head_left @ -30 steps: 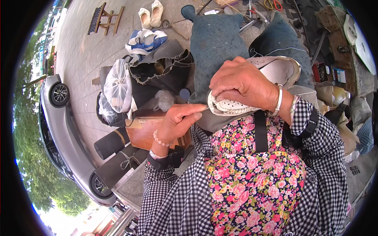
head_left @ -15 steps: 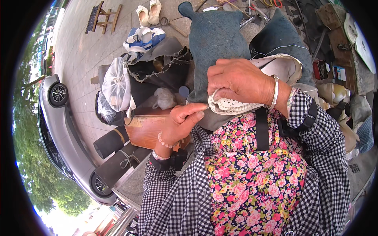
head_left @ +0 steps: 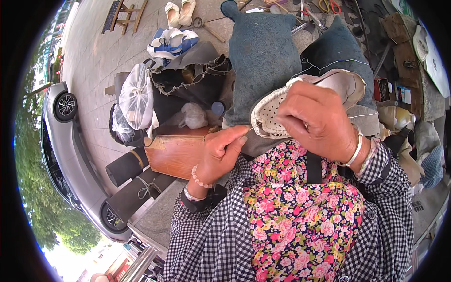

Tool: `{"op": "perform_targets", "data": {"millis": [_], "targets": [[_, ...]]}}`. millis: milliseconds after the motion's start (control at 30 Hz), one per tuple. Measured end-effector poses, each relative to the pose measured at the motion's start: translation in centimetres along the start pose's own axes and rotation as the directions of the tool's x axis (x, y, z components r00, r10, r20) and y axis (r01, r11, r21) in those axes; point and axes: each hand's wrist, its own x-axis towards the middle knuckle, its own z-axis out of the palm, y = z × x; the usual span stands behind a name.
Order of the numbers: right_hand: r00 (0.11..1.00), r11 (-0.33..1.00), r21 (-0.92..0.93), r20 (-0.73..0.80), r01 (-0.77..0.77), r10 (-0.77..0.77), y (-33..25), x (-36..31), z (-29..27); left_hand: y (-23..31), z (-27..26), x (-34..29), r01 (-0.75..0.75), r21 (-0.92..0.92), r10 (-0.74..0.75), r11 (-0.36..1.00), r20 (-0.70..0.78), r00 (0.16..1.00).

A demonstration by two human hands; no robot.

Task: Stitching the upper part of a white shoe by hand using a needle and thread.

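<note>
A white perforated shoe point(head_left: 268, 113) lies across my lap with its toe toward the left and its pale insole showing at the right. At the toe edge, my left hand point(head_left: 218, 152) pinches a thin white thread between thumb and forefinger, close against the shoe's stitched rim. My right hand point(head_left: 319, 122) is above the middle of the shoe, fingers curled closed and hiding part of it. Whatever those fingers grip is hidden. A loose white thread point(head_left: 336, 62) runs over the dark blue cushion behind the shoe.
Beyond my lap lies a blue-grey cushion point(head_left: 263, 51). On the left are a wooden box point(head_left: 174, 155), a dark open bag point(head_left: 202, 84), a plastic bag point(head_left: 136, 96) and blue-white shoes point(head_left: 174, 43). Scissors point(head_left: 314, 19) and other tools lie at the far side. A silver car point(head_left: 70, 155) stands farther left.
My right hand has moved off the shoe's toe, back to the right, uncovering the perforated upper. The left hand keeps its pinch at the toe edge.
</note>
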Motion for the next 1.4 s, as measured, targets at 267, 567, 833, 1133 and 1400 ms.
{"op": "perform_targets", "data": {"millis": [267,567,833,1133,1400], "targets": [[0.977,0.985,-0.007,0.128,-0.171,0.171,0.0,-1.6,2.8,-0.4,0.0,0.1,-0.012,-0.043,0.016,0.999,0.076,0.997],[0.982,0.987,-0.012,0.094,-0.161,0.162,-0.3,-1.7,3.1,-0.1,-0.4,0.2,-0.03,0.007,0.029,1.0,0.091,0.995],[0.992,0.995,-0.044,0.084,-0.088,0.092,-0.1,-1.7,3.1,0.4,-0.5,-0.1,-0.044,0.083,0.037,0.996,0.08,0.996],[0.997,0.999,-0.044,0.078,-0.01,0.013,0.3,-2.0,3.1,0.1,-0.6,-0.1,-0.02,0.037,0.016,0.999,0.102,0.995],[0.991,0.989,-0.137,0.129,0.049,-0.031,0.3,-2.4,3.1,-0.4,-0.4,0.2,-0.153,0.079,0.15,0.985,0.045,0.988]]}}
